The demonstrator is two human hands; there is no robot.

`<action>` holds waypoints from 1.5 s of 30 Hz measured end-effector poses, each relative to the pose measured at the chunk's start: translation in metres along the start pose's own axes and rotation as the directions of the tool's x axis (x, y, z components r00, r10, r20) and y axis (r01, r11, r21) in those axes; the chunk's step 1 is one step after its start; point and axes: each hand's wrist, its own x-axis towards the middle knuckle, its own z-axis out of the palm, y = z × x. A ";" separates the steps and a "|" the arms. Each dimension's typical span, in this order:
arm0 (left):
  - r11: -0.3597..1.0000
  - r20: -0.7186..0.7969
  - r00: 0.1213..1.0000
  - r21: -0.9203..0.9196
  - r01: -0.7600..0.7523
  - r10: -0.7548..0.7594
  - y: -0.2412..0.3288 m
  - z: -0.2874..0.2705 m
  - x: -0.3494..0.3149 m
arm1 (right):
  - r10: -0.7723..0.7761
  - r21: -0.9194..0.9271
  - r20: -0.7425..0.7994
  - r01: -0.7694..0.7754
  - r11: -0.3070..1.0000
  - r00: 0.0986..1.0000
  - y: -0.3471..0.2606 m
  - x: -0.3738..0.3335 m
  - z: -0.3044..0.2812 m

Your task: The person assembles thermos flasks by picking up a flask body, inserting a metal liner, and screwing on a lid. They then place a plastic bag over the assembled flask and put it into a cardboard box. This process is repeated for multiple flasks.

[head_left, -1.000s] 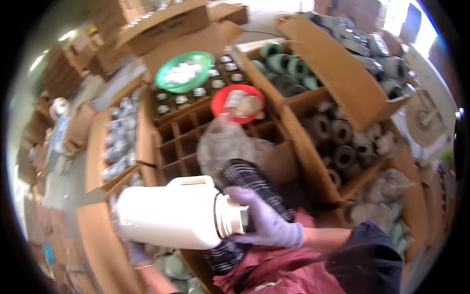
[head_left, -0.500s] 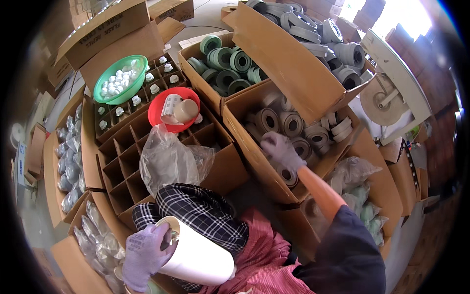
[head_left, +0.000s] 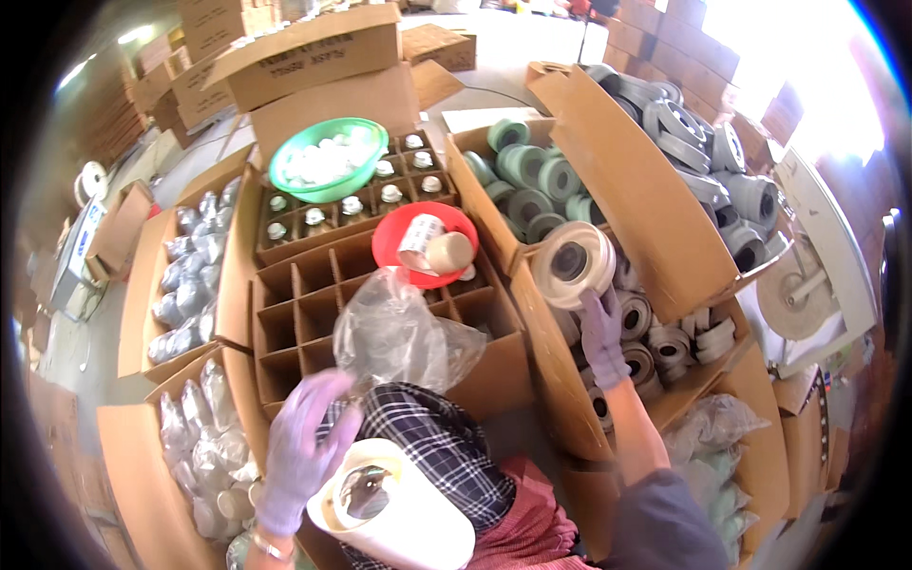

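A white cylindrical flask body [head_left: 408, 503] lies tilted on my lap, its mouth facing up and a shiny glass liner [head_left: 365, 489] visible inside. My gloved left hand [head_left: 309, 442] is raised beside that mouth, slightly blurred, fingers apart and nothing seen in them. Over the box of grey rings, my gloved right hand [head_left: 603, 332] grips a cream round plastic ring [head_left: 573, 264] by its lower edge. Beneath it, the carton [head_left: 560, 399] holds several similar grey rings [head_left: 638, 366].
Ahead stands a divided carton [head_left: 294, 323] with a red bowl [head_left: 385, 237], a clear plastic bag [head_left: 389, 328] and a green bowl [head_left: 285, 176] of white caps. Boxes of bagged parts [head_left: 195, 275] line the left. Green rings [head_left: 522, 166] fill a carton behind; a raised flap [head_left: 636, 190] leans at right.
My right hand has lifted a cream ring out of the carton. My left hand has come off the flask body's rim and risen. The view has shifted, showing more of the room ahead.
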 end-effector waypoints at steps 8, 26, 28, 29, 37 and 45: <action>0.034 0.201 0.928 -0.974 0.223 -0.314 0.011 0.010 0.033 | 0.022 0.041 0.555 -0.053 0.998 0.831 -0.080 -0.058 0.159; 0.478 -0.336 0.835 -0.873 -0.102 -0.435 -0.001 -0.013 -0.034 | -0.448 -0.054 0.884 0.981 0.185 0.133 -0.115 -0.095 0.269; 0.225 -0.211 0.897 -0.966 -0.129 -0.388 -0.016 0.000 -0.040 | -0.446 -0.085 0.867 0.948 0.306 0.221 -0.110 -0.100 0.273; 0.112 -0.114 0.931 -0.990 -0.080 -0.347 -0.018 -0.001 -0.041 | -0.415 -0.097 0.862 0.898 0.429 0.291 -0.119 -0.106 0.276; 0.898 -0.346 0.871 -0.140 -0.417 0.350 -0.004 -0.024 -0.017 | 0.001 -0.058 0.919 0.131 0.990 0.395 -0.092 -0.079 0.243; 0.548 -0.180 0.926 -0.836 0.034 -0.332 -0.038 0.006 -0.048 | -0.302 0.101 0.936 0.959 -0.264 -0.182 -0.115 -0.071 0.262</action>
